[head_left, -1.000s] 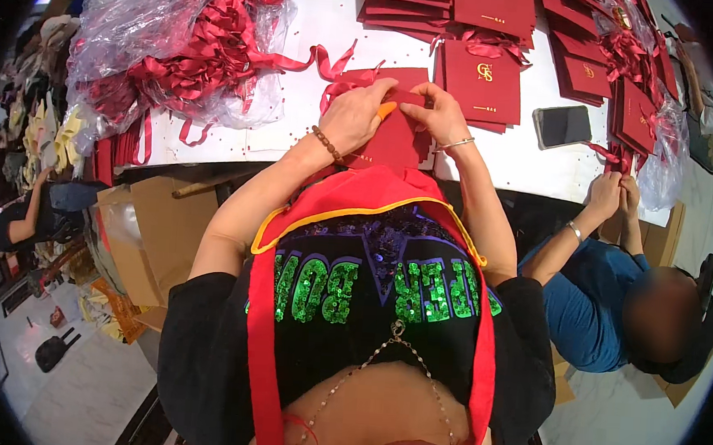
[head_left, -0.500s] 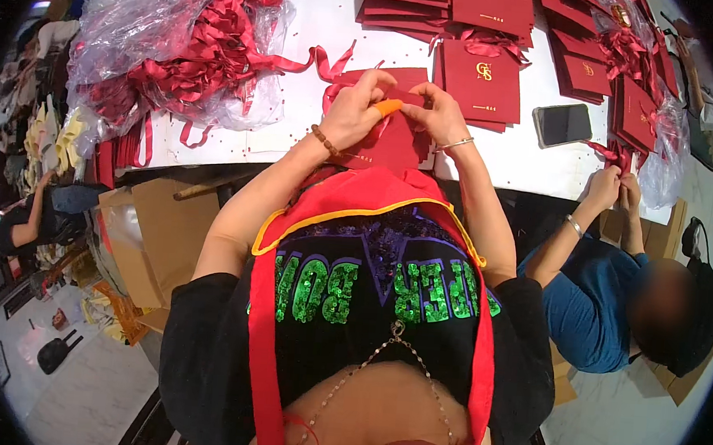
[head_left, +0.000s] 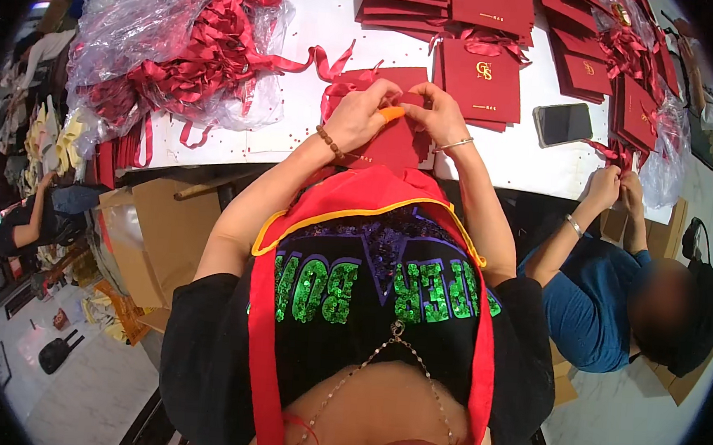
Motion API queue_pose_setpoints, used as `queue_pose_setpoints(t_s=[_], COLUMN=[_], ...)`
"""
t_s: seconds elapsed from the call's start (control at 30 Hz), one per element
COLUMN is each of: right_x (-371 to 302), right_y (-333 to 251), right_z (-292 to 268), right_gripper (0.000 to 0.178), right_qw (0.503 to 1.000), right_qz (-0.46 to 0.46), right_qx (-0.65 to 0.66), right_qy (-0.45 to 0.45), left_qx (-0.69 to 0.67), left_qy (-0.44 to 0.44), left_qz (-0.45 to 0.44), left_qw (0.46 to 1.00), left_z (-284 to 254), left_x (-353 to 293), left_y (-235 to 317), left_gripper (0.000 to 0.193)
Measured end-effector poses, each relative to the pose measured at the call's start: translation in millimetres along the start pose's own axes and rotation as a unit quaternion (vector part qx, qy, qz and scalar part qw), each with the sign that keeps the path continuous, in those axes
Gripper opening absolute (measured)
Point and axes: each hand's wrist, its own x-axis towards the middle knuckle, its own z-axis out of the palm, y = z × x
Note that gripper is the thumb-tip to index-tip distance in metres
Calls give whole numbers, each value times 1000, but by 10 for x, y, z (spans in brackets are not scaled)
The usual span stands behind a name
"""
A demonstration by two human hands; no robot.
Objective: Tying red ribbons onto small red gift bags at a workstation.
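Observation:
In front of me at the table's near edge lies a dark red paper bag [head_left: 407, 149], flat, with the same red card showing behind it. My left hand [head_left: 362, 117] bends over its upper part, fingertips pinched; an orange finger cot [head_left: 391, 113] covers one finger. Close on the right, my right hand [head_left: 440, 119] also pinches, its fingertips almost meeting the left ones. What sits between the fingertips is too small and covered to make out. A loop of red satin ribbon [head_left: 329, 96] shows beside my left hand.
A heap of red ribbons [head_left: 219, 56] on clear plastic covers the table's left. Stacked red bags [head_left: 481, 78] lie ahead and right, near a phone [head_left: 563, 124]. At the right, a co-worker's hands [head_left: 611, 189] handle red ribbon. Cardboard boxes [head_left: 161, 234] stand below left.
My left hand's fingers have curled down a little and its orange-covered finger has shifted slightly right. My right hand and the bag stay almost where they were.

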Motion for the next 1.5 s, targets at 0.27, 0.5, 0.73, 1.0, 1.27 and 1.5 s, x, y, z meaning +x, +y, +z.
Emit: queue_pose_setpoints(t_s=[0.27, 0.5, 0.73, 1.0, 1.27, 1.5], right_x=[-30, -23, -12, -30, -58, -65], right_y=[-65, -57, -103, -34, -80, -125], right_z=[5, 8, -1, 18, 2, -6], right_gripper=[24, 26, 24, 27, 25, 24], right_qw=[1000, 1000, 997, 997, 996, 998], right_qz=[-3, -5, 6, -43, -68, -43], right_qx=[-29, -27, -80, -55, -58, -51], right_qy=[9, 13, -9, 13, 14, 8], left_qx=[89, 45, 157, 301, 248, 229], left_qy=[109, 100, 144, 86, 26, 41], left_qz=[106, 89, 151, 96, 41, 19], left_qw=[984, 990, 965, 945, 967, 972], left_z=[102, 3, 76, 33, -38, 6], left_x=[12, -1, -16, 53, 151, 155], left_y=[-153, -98, -169, 33, 23, 51], left_gripper=[27, 15, 14, 9, 13, 15])
